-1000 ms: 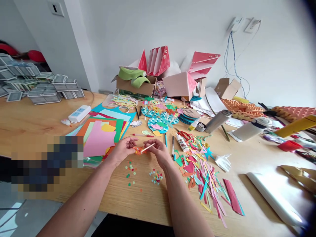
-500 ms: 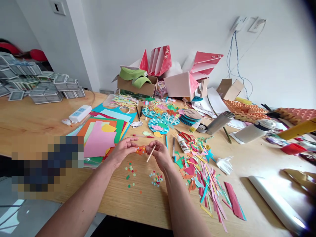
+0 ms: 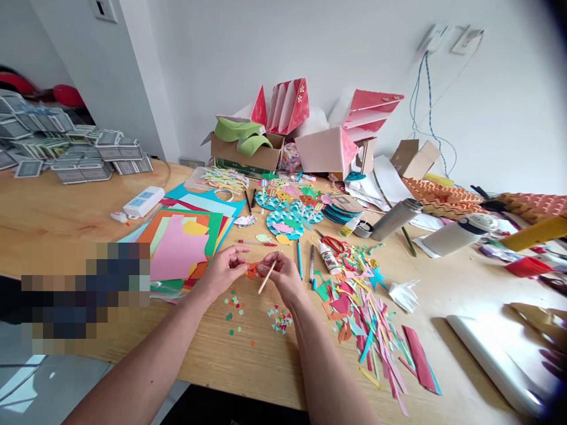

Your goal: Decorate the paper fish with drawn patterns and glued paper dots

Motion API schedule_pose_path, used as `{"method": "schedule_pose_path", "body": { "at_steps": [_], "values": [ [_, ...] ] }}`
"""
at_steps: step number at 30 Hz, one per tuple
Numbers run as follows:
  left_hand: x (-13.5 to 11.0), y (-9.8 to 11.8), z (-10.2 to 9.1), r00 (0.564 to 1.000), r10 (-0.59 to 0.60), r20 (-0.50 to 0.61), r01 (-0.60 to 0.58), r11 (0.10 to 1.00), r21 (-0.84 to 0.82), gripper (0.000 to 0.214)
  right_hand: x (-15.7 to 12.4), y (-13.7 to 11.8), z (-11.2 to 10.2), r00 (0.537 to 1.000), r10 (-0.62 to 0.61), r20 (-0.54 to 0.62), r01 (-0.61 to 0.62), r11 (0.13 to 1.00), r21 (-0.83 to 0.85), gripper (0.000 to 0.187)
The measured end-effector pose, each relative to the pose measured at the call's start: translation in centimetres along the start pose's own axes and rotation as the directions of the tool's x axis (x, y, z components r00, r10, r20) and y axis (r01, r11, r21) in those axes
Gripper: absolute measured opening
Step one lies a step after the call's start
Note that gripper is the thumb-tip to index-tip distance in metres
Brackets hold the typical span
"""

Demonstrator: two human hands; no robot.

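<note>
A small orange paper cutout (image 3: 252, 271) with little coloured pieces on it is pinched between my hands, just above the table. My left hand (image 3: 225, 270) holds its left end between thumb and fingertips. On the other side, my right hand (image 3: 286, 276) grips its right end and also keeps hold of a thin wooden stick (image 3: 266, 281), which slants down to the left. Small paper dots (image 3: 234, 304) and a pile of tiny coloured triangles (image 3: 282, 320) lie on the table below. Fingers cover part of the cutout.
Coloured paper sheets (image 3: 177, 254) are stacked at left. Paper scraps (image 3: 354, 295), a white glue bottle (image 3: 329, 258) and red-handled scissors (image 3: 332, 242) lie at right. Beyond my hands are blue patterned paper discs (image 3: 283, 224). Two flasks (image 3: 396, 219) lean further right.
My hands have drawn slightly closer around the orange cutout, covering more of it. The stick's lower end has shifted a little to the left.
</note>
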State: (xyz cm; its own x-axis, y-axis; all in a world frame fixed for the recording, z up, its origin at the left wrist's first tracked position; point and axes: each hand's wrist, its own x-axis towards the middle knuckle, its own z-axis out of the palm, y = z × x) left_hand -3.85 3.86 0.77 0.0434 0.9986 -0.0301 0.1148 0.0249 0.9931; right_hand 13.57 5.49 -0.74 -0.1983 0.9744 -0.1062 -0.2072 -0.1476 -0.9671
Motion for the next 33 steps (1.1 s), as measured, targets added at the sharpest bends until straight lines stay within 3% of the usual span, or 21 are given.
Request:
{"method": "schedule_pose_path", "body": {
  "at_steps": [13,22,33],
  "values": [
    [0.01,-0.07,0.15,1.0,0.022,-0.011,-0.022,1.0,0.0,0.044,-0.16,-0.16,0.15,1.0,-0.007,-0.01,0.007,1.0,0.003,0.036],
    [-0.02,-0.04,0.29,1.0,0.004,0.011,-0.003,1.0,-0.027,0.046,0.09,0.15,0.17,1.0,0.007,0.012,-0.007,1.0,0.002,0.043],
    [-0.01,-0.19,0.21,0.999,0.021,-0.036,-0.023,0.999,-0.044,0.044,-0.11,-0.1,0.32,0.997,0.061,0.048,-0.061,0.998,-0.012,0.049]
  ]
}}
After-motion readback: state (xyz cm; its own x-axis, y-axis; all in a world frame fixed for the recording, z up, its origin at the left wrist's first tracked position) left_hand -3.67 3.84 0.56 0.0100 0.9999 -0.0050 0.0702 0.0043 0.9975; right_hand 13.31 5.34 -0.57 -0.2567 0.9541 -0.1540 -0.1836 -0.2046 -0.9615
